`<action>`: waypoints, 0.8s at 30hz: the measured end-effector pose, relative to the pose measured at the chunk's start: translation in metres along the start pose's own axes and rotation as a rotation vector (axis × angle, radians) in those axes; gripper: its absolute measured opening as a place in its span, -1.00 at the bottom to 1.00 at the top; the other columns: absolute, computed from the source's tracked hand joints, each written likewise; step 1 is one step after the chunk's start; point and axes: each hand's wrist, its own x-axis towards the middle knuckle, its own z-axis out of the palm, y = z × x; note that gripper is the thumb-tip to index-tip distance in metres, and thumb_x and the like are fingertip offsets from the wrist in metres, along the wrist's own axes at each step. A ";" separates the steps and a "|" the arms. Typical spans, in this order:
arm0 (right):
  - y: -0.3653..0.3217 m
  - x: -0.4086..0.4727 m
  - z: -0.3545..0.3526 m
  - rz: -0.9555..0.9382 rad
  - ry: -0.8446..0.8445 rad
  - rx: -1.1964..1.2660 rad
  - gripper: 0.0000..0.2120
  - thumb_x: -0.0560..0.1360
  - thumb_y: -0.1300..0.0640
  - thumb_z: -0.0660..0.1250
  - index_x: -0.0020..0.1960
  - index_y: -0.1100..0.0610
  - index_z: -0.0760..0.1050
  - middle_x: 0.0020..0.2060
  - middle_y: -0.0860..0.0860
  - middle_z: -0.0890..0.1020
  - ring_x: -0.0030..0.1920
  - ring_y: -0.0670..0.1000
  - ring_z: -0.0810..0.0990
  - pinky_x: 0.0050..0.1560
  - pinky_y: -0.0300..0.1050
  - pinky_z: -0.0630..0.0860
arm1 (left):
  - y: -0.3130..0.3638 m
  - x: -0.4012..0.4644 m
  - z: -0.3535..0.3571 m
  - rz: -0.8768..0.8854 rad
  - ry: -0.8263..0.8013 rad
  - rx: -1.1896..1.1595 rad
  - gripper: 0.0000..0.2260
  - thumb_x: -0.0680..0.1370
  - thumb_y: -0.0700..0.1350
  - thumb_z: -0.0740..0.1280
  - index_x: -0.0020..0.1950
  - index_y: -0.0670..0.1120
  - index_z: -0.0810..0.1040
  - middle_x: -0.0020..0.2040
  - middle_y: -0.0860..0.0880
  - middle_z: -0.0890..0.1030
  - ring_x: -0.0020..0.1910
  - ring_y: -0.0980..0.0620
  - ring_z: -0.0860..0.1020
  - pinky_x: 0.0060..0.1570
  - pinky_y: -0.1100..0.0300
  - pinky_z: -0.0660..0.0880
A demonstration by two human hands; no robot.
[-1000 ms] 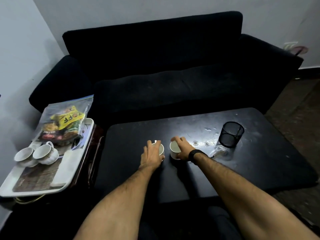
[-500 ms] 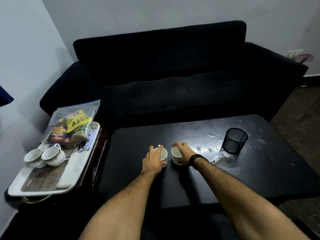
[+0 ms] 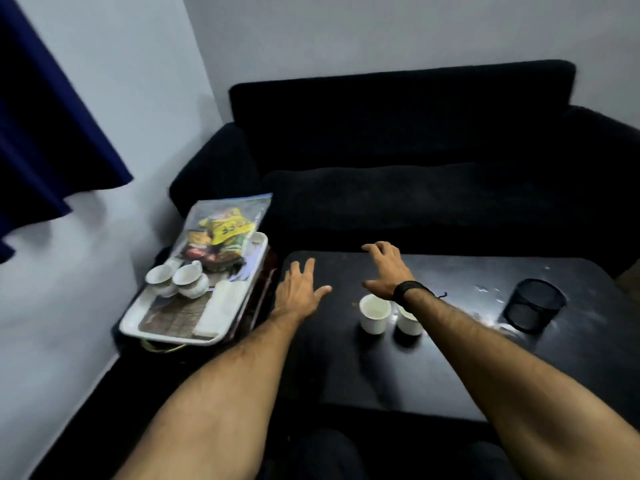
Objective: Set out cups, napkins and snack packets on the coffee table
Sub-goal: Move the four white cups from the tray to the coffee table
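On the dark surface (image 3: 450, 341) two cups (image 3: 375, 313) stand side by side, both hands — left hand (image 3: 299, 294), right hand (image 3: 384, 268) — empty and spread, heading left, likely for the tray (image 3: 166, 336) — two more cups (image 3: 180, 280), napkins, snack bag (image 3: 221, 233).

Two plain white cups are standing upright and empty on the black coffee table (image 3: 450, 368), the left cup (image 3: 375, 313) sitting just beside the right cup (image 3: 408, 322), which is showing only partly under a forearm. Off the coffee table's left edge, a white tray (image 3: 162, 327) is carrying two more white handled cups (image 3: 180, 279) standing close together, with a folded white napkin (image 3: 221, 308) lying along the tray side nearest the table. A clear bag of colourful snack packets (image 3: 221, 233) is leaning over the tray's far end, beyond those cups.
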 end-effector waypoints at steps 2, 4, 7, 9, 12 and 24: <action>-0.033 0.009 0.015 -0.037 0.002 -0.001 -0.28 0.34 0.12 0.44 0.44 0.01 0.25 0.39 0.04 0.28 0.45 0.11 0.22 0.32 0.04 0.44 | -0.029 -0.005 -0.018 -0.039 0.016 0.003 -0.29 0.57 0.20 0.26 0.60 -0.03 0.05 0.53 -0.20 0.17 0.47 -0.23 0.28 0.35 -0.09 0.35; -0.073 0.016 0.035 -0.078 -0.033 0.009 -0.29 0.36 0.11 0.44 0.44 0.01 0.24 0.40 0.05 0.27 0.46 0.11 0.21 0.34 0.06 0.43 | -0.063 -0.012 -0.033 -0.082 0.043 0.007 -0.31 0.57 0.18 0.27 0.58 -0.05 0.08 0.50 -0.20 0.22 0.45 -0.23 0.30 0.33 -0.11 0.37; -0.131 0.024 0.066 -0.179 -0.109 0.010 -0.32 0.38 0.06 0.45 0.42 0.04 0.25 0.38 0.10 0.29 0.43 0.15 0.24 0.34 0.11 0.42 | -0.111 -0.021 -0.048 -0.142 0.095 0.019 -0.33 0.55 0.16 0.30 0.55 -0.05 0.14 0.46 -0.19 0.27 0.40 -0.24 0.36 0.27 -0.09 0.39; -0.167 0.029 0.087 -0.247 -0.164 0.010 -0.33 0.39 0.02 0.45 0.41 0.07 0.27 0.33 0.13 0.33 0.39 0.18 0.27 0.31 0.11 0.42 | -0.144 -0.023 -0.055 -0.195 0.120 0.023 -0.34 0.56 0.16 0.29 0.57 -0.02 0.13 0.50 -0.17 0.24 0.41 -0.24 0.36 0.26 -0.08 0.39; -0.210 0.038 0.119 -0.330 -0.212 0.015 -0.35 0.39 0.02 0.43 0.41 0.10 0.28 0.34 0.15 0.34 0.39 0.21 0.29 0.30 0.08 0.41 | -0.184 -0.018 -0.064 -0.295 0.142 -0.019 -0.41 0.58 0.11 0.25 0.56 -0.03 0.16 0.50 -0.20 0.24 0.40 -0.27 0.36 0.25 -0.11 0.39; -0.309 0.102 0.204 -0.385 -0.280 0.086 -0.28 0.43 -0.05 0.42 0.50 0.04 0.20 0.48 0.17 0.21 0.44 0.26 0.30 0.35 0.16 0.39 | -0.294 0.037 -0.081 -0.489 0.090 0.053 -0.42 0.53 0.13 0.31 0.52 0.13 0.20 0.42 -0.19 0.29 0.39 -0.24 0.35 0.26 -0.09 0.41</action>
